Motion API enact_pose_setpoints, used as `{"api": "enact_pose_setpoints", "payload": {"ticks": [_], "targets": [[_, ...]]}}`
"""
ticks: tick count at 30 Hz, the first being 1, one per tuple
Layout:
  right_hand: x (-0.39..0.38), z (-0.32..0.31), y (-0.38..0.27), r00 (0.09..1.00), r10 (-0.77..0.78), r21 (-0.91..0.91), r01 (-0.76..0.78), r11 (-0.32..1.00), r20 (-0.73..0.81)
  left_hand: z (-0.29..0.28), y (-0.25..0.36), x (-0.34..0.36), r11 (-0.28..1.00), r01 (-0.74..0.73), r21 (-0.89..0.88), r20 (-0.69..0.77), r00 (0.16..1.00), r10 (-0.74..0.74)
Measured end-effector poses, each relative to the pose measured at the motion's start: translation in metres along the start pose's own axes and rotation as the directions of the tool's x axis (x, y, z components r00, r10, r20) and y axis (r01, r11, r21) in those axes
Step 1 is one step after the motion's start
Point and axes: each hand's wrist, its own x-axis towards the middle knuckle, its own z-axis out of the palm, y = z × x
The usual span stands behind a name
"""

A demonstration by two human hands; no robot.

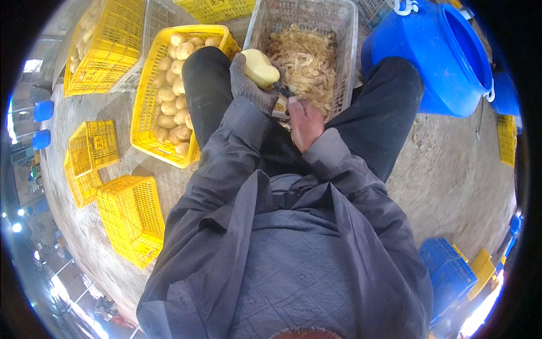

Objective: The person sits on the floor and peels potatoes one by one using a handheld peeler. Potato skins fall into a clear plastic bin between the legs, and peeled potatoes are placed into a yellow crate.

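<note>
Clasping a smooth oval potato [259, 68], the knit-gloved left hand [248, 90] nears a bare right hand [306, 121] gripping a dark peeler [281, 88].

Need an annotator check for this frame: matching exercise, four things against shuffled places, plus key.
Things:
1. pale potato
2. small black tool
3. peelings
4. tan potatoes

Places:
A. inside the grey crate
B. in the bare right hand
C. inside a yellow crate
D. in the gloved left hand

Pairs: 1-D, 2-B, 3-A, 4-C
</note>
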Motion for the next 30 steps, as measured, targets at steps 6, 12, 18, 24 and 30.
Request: {"api": "enact_pose_setpoints", "payload": {"ticks": [6,12,18,24,30], "targets": [[0.005,0.015,0.002,0.995,0.102,0.040,-0.101,0.994,-0.008,-0.011,-0.008,0.013,0.995,-0.051,0.090,-0.021,0.998,0.053],[-0.007,0.023,0.013,0.984,-0.177,-0.130,0.175,0.976,-0.003,-0.030,-0.007,0.030,0.980,-0.091,0.176,0.080,0.994,0.078],[-0.009,-0.017,-0.005,0.967,-0.006,-0.161,0.048,0.986,0.254,-0.005,-0.003,0.007,0.976,-0.079,0.205,0.080,0.995,0.064],[0.004,-0.047,-0.050,0.988,-0.145,-0.135,0.137,0.981,-0.053,0.005,0.006,-0.015,0.983,0.145,0.115,0.184,0.969,-0.165],[0.052,-0.049,-0.057,0.980,-0.191,-0.284,0.171,0.944,-0.046,-0.011,-0.005,0.000,0.947,0.138,0.290,0.340,0.910,-0.236]]}}
